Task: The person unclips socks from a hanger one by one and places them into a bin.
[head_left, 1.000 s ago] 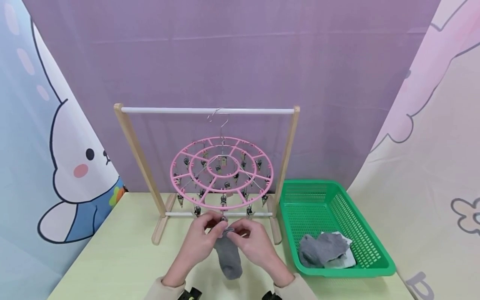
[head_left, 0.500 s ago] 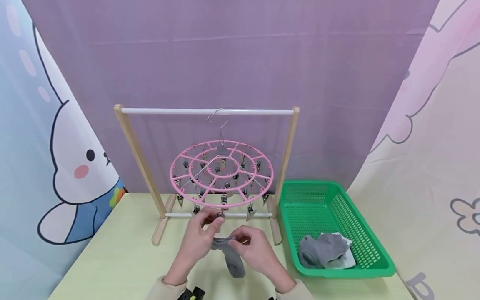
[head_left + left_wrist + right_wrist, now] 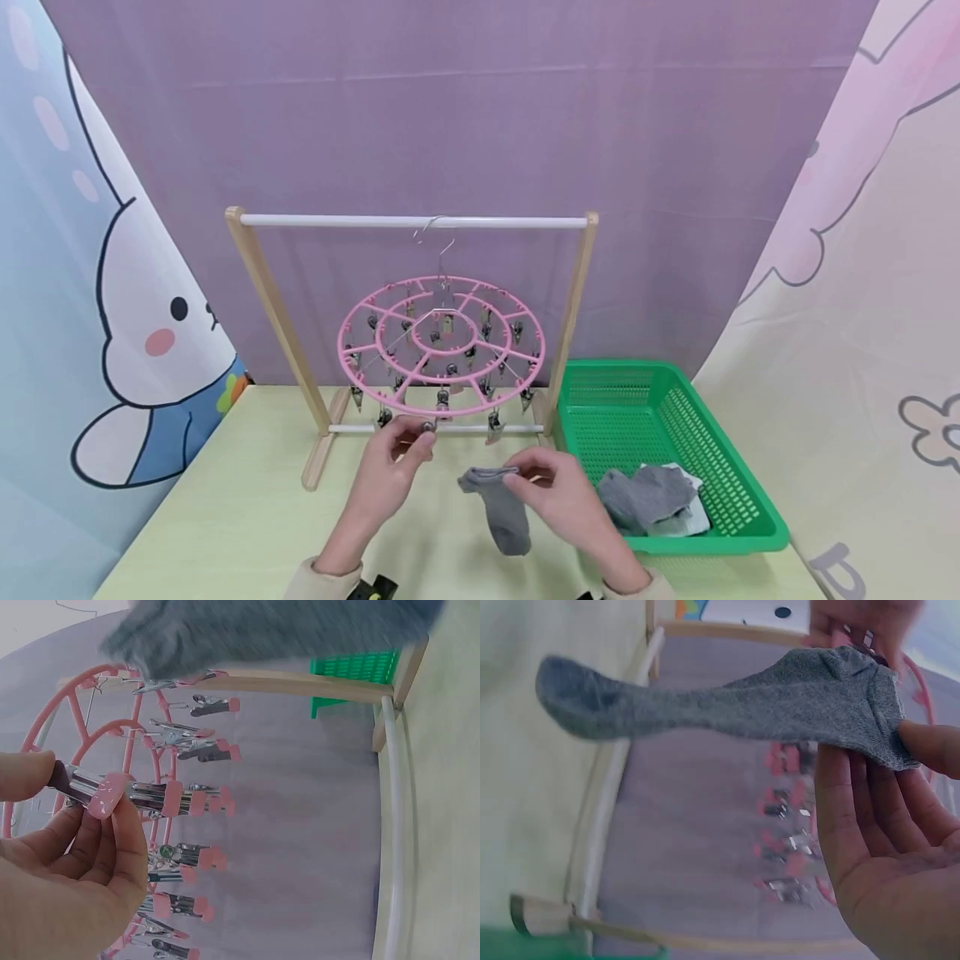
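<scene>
My right hand (image 3: 558, 500) pinches a grey sock (image 3: 506, 521) by its cuff, thumb on one side and fingers on the other. The sock's toe hangs down over the table. In the left wrist view, my left hand (image 3: 82, 870) holds a metal clip (image 3: 88, 789) with pink tips between thumb and fingers. That clip belongs to a round pink hanger (image 3: 340, 343) with several more clips dangling from its rings. In the head view the left hand is at the hanger's front edge, with the sock apart from it to the right.
A wooden stand (image 3: 277, 317) with a white top bar (image 3: 337, 221) carries the hanger by its hook. To the right, a green basket (image 3: 708, 546) contains grey cloth (image 3: 652, 496) and a white piece (image 3: 699, 521). A purple curtain (image 3: 480, 133) hangs behind.
The right hand has moved right, away from the left hand, taking the sock with it. The left hand has shifted slightly left, still holding the clip.
</scene>
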Motion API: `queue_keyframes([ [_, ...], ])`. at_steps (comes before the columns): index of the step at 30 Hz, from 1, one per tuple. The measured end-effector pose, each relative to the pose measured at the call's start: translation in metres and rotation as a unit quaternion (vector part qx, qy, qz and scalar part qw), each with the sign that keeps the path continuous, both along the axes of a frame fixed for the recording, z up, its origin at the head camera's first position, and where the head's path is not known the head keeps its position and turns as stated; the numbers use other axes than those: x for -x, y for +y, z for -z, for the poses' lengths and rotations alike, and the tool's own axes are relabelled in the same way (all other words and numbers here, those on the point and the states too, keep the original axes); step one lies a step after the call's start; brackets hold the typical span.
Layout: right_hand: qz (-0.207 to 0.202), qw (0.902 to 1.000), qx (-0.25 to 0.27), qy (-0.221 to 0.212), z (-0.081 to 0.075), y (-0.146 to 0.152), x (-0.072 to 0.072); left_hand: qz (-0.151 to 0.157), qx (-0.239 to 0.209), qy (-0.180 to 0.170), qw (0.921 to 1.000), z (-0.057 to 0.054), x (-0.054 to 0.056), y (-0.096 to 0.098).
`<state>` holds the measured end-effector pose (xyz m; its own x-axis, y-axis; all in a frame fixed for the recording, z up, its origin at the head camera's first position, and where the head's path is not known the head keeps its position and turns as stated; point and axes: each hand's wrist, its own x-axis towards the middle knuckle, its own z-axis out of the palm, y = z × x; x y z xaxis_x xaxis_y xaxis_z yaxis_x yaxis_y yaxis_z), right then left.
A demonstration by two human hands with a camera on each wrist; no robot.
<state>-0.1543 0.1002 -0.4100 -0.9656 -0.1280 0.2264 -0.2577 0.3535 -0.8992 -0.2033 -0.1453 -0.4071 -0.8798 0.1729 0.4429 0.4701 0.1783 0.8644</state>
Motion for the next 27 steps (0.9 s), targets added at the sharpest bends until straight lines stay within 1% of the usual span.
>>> queue_keyframes([
  [6, 0.044, 0.9985, 0.026, 0.02, -0.014, 0.024, -0.008, -0.003, -0.012, -0.012, 0.9998, 0.004, 0.003, -0.006],
  [11, 0.088, 0.9949, 0.023, 0.042, -0.025, 0.04, -0.01, -0.004, -0.027, -0.016, 0.9995, 0.006, 0.004, -0.009],
  [16, 0.123, 0.9898, 0.018, 0.07, -0.034, 0.053, -0.011, 0.001, -0.048, -0.022, 0.9986, 0.009, 0.004, -0.011],
  [22, 0.166, 0.9804, 0.023, 0.104, -0.041, 0.069, -0.014, -0.021, -0.046, -0.031, 0.9982, 0.01, 0.006, -0.015],
  [25, 0.19, 0.9747, 0.023, 0.115, -0.04, 0.079, -0.014, -0.032, -0.042, -0.042, 0.9977, 0.01, 0.008, -0.017],
  [27, 0.206, 0.9718, 0.026, 0.111, -0.038, 0.086, -0.013, -0.039, -0.037, -0.048, 0.9974, 0.009, 0.008, -0.017],
])
